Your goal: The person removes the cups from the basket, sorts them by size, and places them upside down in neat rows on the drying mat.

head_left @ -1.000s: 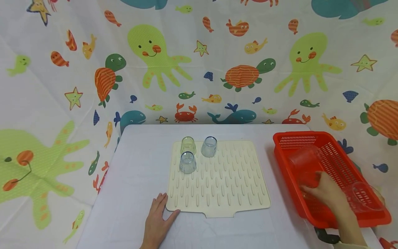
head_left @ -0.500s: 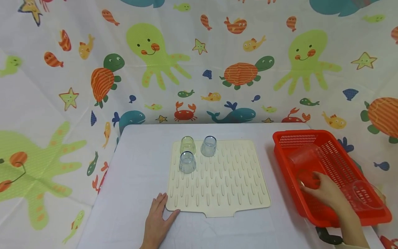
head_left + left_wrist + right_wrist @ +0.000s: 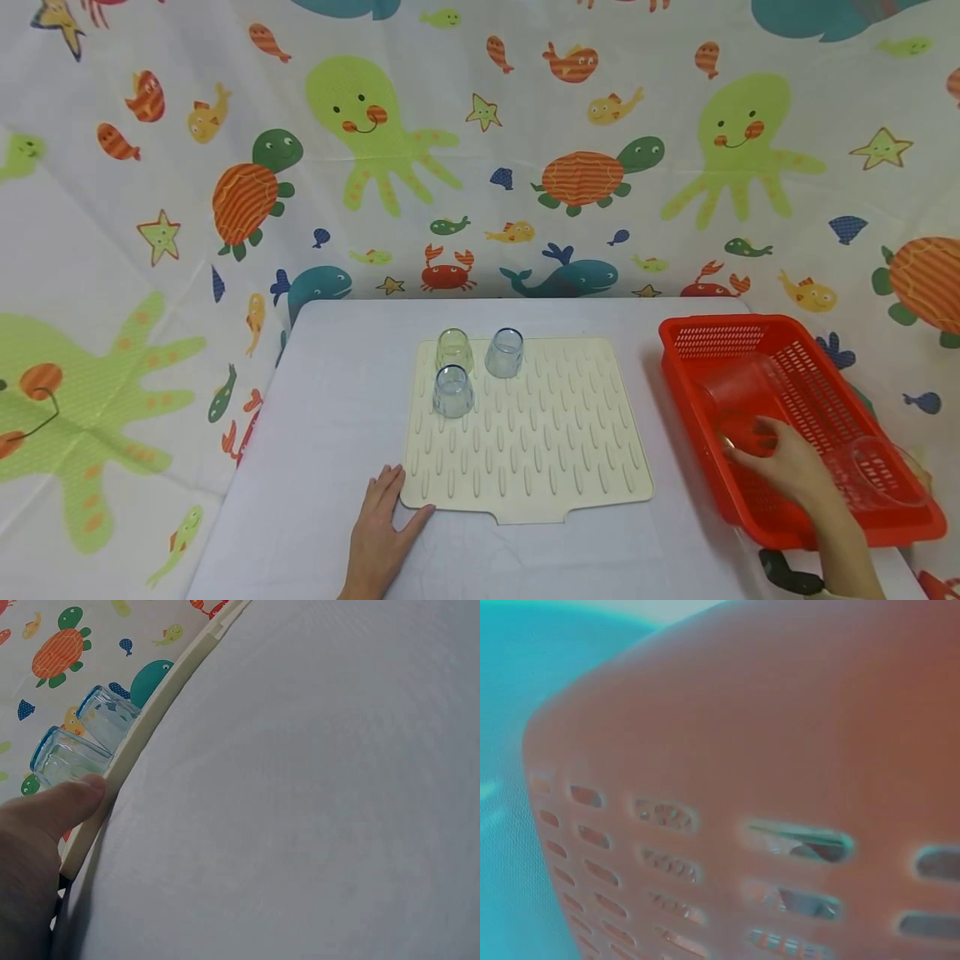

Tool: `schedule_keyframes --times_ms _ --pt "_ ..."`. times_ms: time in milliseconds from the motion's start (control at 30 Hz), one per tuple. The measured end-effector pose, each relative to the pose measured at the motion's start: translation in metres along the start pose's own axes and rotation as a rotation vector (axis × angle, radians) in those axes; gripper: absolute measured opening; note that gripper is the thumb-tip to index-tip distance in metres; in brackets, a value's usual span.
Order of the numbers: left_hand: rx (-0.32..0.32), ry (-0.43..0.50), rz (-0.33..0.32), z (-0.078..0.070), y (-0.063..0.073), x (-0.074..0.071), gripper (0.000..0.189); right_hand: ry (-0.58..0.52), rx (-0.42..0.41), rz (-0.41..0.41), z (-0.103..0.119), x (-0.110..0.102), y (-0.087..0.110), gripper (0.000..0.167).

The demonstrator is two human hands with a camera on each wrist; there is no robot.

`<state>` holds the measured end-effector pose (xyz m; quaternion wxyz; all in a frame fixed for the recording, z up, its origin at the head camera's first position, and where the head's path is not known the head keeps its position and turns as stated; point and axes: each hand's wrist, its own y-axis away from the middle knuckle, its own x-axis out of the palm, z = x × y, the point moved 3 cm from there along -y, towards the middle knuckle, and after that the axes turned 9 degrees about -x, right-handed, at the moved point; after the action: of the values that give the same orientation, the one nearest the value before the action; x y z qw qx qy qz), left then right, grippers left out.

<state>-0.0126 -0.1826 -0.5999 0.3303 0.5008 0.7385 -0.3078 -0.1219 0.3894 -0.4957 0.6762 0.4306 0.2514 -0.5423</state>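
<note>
- We see the left hand [image 3: 381, 529] lying on the bench [image 3: 330, 400] at the near left corner of the mat [image 3: 555, 450]; its fingers and thumb are spread, and both reach the mat's edge.
- That grip is wide, holding nothing that we can see.
- We find the right hand [image 3: 787, 467] down inside the basket [image 3: 900, 532], near its left wall, with thumb and fingers curved and a gap between them.
- Something clear glints faintly at that gap, but we cannot tell whether the right grip holds it.
- In the basket we also make out a clear far vessel [image 3: 738, 379] beyond the hand, and a clear near vessel [image 3: 873, 479] with a round rim, to the right of the wrist.
- On the mat, towards its far left corner, we count three glasses: a green glass [image 3: 454, 354], a front blue glass [image 3: 453, 396] just before it, and a back blue glass [image 3: 505, 357] to its right.
- The basket stands on the right of the bench, apart from the mat.
- Behind the bench we see a sheet [image 3: 600, 50] printed with sea animals.
</note>
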Motion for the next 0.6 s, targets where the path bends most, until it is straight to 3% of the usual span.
schedule_keyframes --times_ms 167,433,600 --pt "-0.007 -0.001 0.002 0.0 0.0 0.0 0.082 -0.033 0.005 -0.072 0.002 0.0 0.005 0.114" --pt "-0.003 -0.003 0.001 0.0 0.0 0.0 0.082 -0.063 -0.024 -0.291 0.014 -0.003 0.013 0.101" --pt "-0.003 0.001 -0.001 0.001 0.0 0.0 0.082 -0.071 -0.039 -0.376 0.026 -0.007 0.02 0.099"
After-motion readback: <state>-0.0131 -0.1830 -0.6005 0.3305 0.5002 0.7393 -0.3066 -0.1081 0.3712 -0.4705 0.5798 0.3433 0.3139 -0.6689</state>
